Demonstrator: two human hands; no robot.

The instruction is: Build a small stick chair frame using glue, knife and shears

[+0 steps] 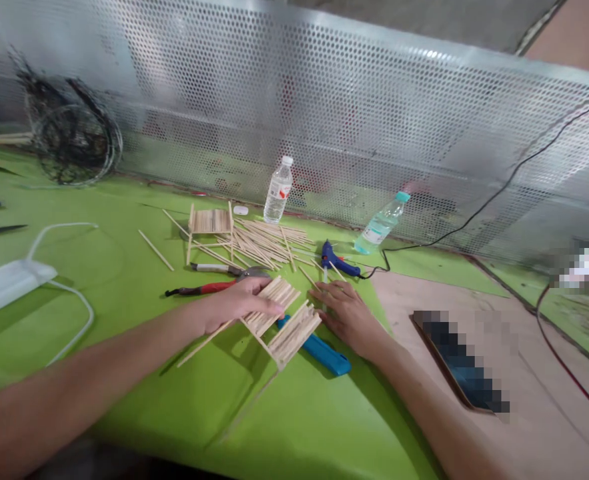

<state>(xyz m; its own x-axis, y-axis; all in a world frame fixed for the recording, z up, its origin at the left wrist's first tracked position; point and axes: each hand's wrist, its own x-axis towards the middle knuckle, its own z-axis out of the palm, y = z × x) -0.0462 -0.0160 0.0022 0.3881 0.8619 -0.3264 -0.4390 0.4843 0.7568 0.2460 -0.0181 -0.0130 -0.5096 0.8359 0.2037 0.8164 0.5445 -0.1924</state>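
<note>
My left hand (247,300) is closed around a small model of thin wooden sticks (297,333), thumb on top. The model has two slatted panels joined by long sticks, and it is tilted above the green table. My right hand (341,310) lies low over the table with its fingers stretched out, beside the model's right end. Its fingertips are close to a few loose sticks (308,277) and a blue glue gun (341,261). A blue utility knife (327,353) lies beneath the model, partly hidden by it.
A second stick model (211,222) stands behind, beside a pile of loose sticks (264,241). Red-handled pliers (214,287) lie left of centre. Two bottles (278,190) stand near a perforated metal screen (324,100). A phone (457,360) is at right, a power strip (11,287) at left.
</note>
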